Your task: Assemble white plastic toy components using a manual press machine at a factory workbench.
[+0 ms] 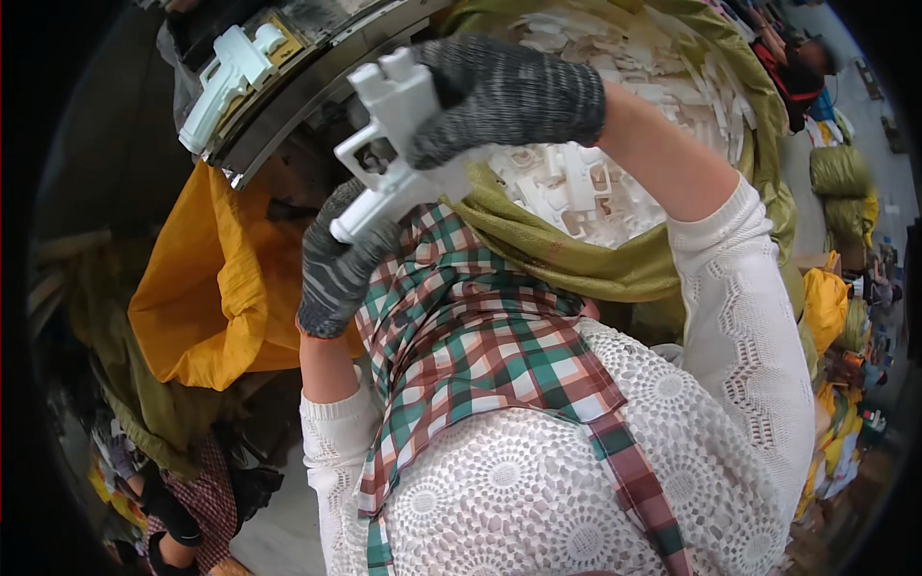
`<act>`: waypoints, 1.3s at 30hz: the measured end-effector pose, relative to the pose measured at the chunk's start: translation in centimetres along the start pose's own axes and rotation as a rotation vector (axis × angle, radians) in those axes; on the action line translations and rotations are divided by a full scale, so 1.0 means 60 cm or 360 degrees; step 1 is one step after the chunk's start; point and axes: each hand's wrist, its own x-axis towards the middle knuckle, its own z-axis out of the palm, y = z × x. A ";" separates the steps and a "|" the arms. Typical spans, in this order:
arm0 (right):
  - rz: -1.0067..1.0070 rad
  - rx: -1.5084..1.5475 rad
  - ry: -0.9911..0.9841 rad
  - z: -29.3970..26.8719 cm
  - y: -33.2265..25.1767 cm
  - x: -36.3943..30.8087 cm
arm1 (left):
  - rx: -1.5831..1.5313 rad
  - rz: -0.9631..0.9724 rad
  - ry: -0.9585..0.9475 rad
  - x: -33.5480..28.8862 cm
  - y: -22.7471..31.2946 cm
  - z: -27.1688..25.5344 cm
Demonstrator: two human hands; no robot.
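A green sack [576, 269] full of loose white plastic pieces [586, 182] stands open before me, with my checked apron [480, 346] on its near side. An orange bag [206, 298] hangs well to the left of the sack; a metal ledge [307, 91] runs above that bag, also left of the sack. Just beside the sack's left rim, my gloved right hand [509, 91] is clamped on a white toy gun [399, 106]. My gloved left hand [346, 264], farther left of the sack, meets its lower end; whether those fingers pinch it, I cannot tell. Farther left again, a second toy gun [230, 77] lies on the ledge. I judge this step as two-handed handling of the piece; the next move seems to call for a steady right grip while the left adjusts.
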 end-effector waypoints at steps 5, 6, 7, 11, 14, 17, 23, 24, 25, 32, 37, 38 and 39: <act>-0.0671 -0.0375 0.0385 0.007 0.004 0.018 | -0.0735 -0.0278 0.0210 -0.001 0.006 -0.015; -0.0855 -0.0711 0.0367 0.007 -0.005 0.013 | -0.0823 -0.0288 0.0215 -0.006 -0.002 -0.024; -0.1233 -0.0593 0.0295 0.014 0.010 0.020 | -0.0821 -0.0291 0.0218 -0.008 -0.006 -0.025; -0.1176 -0.1082 0.0451 0.023 0.025 0.028 | -0.1219 -0.0463 0.0396 -0.004 -0.008 -0.028; -0.0846 -0.0877 0.0308 0.006 0.011 0.039 | -0.1250 -0.0420 0.0492 0.003 0.013 -0.030; -0.1205 -0.0966 0.0690 -0.028 0.018 0.040 | -0.0063 0.0056 0.0689 0.030 0.050 -0.041; -0.0421 -0.0563 0.0430 -0.062 -0.006 0.002 | 0.1686 0.0929 0.1455 0.106 0.070 -0.130; -0.0446 -0.0562 0.0423 -0.058 -0.006 0.005 | 0.1880 0.0972 0.1372 0.117 0.082 -0.139; -0.0502 -0.0479 0.0395 -0.052 -0.007 0.009 | 0.1898 0.0968 0.1396 0.127 0.090 -0.156; -0.0545 -0.0243 0.0497 -0.054 -0.001 0.044 | 0.2442 0.0127 0.0430 0.175 0.138 -0.185; -0.0855 -0.0285 0.0568 -0.061 0.005 0.107 | 0.2590 0.0526 0.0836 0.106 0.087 -0.162; -0.0849 -0.0287 0.0572 -0.063 0.010 0.124 | 0.2530 0.0524 0.0918 0.086 0.079 -0.158; -0.0852 -0.0308 0.0533 -0.063 0.014 0.143 | 0.2488 0.0442 0.1032 0.067 0.073 -0.162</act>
